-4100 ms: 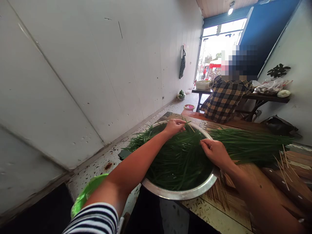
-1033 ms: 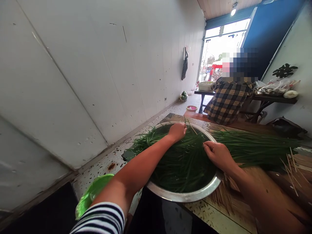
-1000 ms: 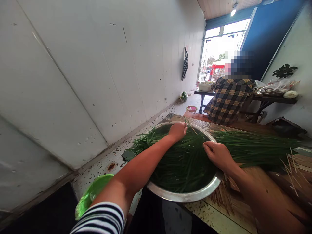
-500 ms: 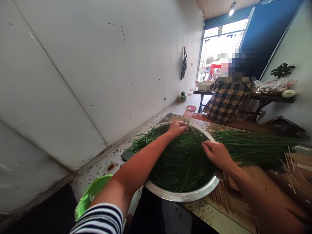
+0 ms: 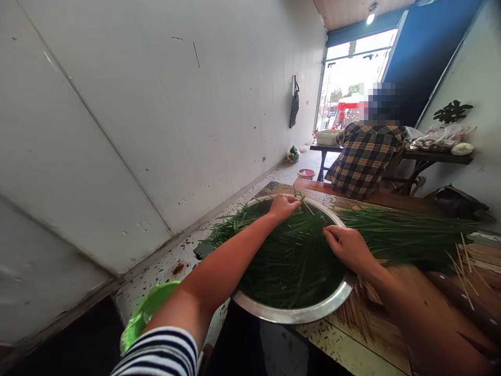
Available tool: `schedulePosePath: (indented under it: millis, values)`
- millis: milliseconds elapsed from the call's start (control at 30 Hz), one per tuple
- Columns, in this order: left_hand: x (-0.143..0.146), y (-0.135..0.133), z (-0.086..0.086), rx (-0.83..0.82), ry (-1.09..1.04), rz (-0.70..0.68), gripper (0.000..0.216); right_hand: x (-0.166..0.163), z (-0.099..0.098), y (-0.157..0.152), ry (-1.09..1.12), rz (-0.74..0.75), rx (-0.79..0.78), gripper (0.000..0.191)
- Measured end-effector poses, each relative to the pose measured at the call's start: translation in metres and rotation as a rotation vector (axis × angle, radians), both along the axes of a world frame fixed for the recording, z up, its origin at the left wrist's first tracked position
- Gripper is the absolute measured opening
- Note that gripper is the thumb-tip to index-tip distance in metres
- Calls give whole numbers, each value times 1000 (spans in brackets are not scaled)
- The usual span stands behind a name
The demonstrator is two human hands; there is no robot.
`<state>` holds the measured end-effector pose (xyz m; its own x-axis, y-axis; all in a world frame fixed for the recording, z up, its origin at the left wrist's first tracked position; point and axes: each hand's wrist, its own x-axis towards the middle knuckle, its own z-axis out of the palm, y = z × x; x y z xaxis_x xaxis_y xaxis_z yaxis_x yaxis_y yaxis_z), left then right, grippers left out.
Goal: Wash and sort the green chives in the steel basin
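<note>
A wide metal basin (image 5: pixel 291 315) full of long green garlic chives (image 5: pixel 289 266) stands in front of me. Over its far side, my left hand (image 5: pixel 285 206) pinches a few chive leaves beside a thin bamboo skewer (image 5: pixel 308 208). The skewer slants down to the right, and chives cover its middle. On the basin's right side, my right hand (image 5: pixel 348 245) is closed in a pinch in line with the skewer, apparently at its other end; its fingertips partly hide what they grip.
More chives (image 5: pixel 407 235) lie on the wooden table at right, with loose skewers (image 5: pixel 464 271) and a knife handle (image 5: pixel 462 295). A bundle of skewers (image 5: pixel 356 313) sits beside the basin. Below left is a green-lined bin (image 5: pixel 151 308). A person in a plaid shirt (image 5: pixel 364 156) sits ahead.
Both hands stay almost in place with the skewer between them. The view shifts very slightly, and the seated person's head has moved a little.
</note>
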<state>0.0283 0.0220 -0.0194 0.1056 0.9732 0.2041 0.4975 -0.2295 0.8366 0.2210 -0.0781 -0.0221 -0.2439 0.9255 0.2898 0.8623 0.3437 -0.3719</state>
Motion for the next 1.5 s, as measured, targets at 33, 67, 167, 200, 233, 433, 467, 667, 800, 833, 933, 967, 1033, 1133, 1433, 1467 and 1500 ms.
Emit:
schedulePosePath:
  millis: [33, 67, 167, 200, 233, 433, 467, 667, 800, 833, 933, 967, 1033, 1133, 1433, 1467, 1500]
  values:
    - [0, 0, 0, 7, 6, 7, 28, 0, 0, 0, 2, -1, -4, 35]
    - [0, 0, 0, 12, 8, 8, 28, 0, 0, 0, 4, -2, -8, 35]
    - [2, -2, 0, 6, -19, -13, 26, 0, 1, -1, 2, -7, -12, 36]
    - [3, -3, 1, 0, -35, -19, 26, 0, 1, -1, 1, -6, -11, 36]
    - [3, -3, 1, -6, -50, -23, 26, 0, 1, -1, 0, -5, -9, 36]
    - [5, -6, 3, -12, -92, -21, 27, 1, 0, 0, 1, -9, 1, 35]
    - [5, -6, 3, -6, -89, -23, 26, 1, 0, 0, -3, -8, 0, 35]
    - [4, -4, -1, 31, -78, -19, 25, 1, -1, 1, -27, -8, -5, 35]
    - [8, -10, 0, 26, -61, -75, 26, 1, 0, 1, -13, -12, -7, 35]
    - [9, -13, 2, 24, -37, -114, 25, 0, 0, 1, -3, -15, -9, 35]
    - [10, -24, 13, 24, 96, -267, 24, 0, 1, 0, 20, -26, -16, 34]
    - [9, -27, 17, 23, 156, -306, 24, 0, 1, 0, 27, -26, -12, 34]
    - [7, -30, 22, 21, 294, -337, 27, 0, 1, 0, 49, -21, 2, 34]
    - [1, -30, 25, -3, 493, -340, 29, 0, 1, 1, 110, -21, 44, 34]
    - [-21, -19, 29, -41, 571, -365, 29, 10, 0, -2, 52, -45, 323, 33]
    - [-22, -18, 29, -34, 570, -374, 28, 14, 1, -3, 39, -64, 382, 32]
    - [-23, -18, 28, -31, 571, -386, 27, 19, 2, -3, 31, -86, 444, 32]
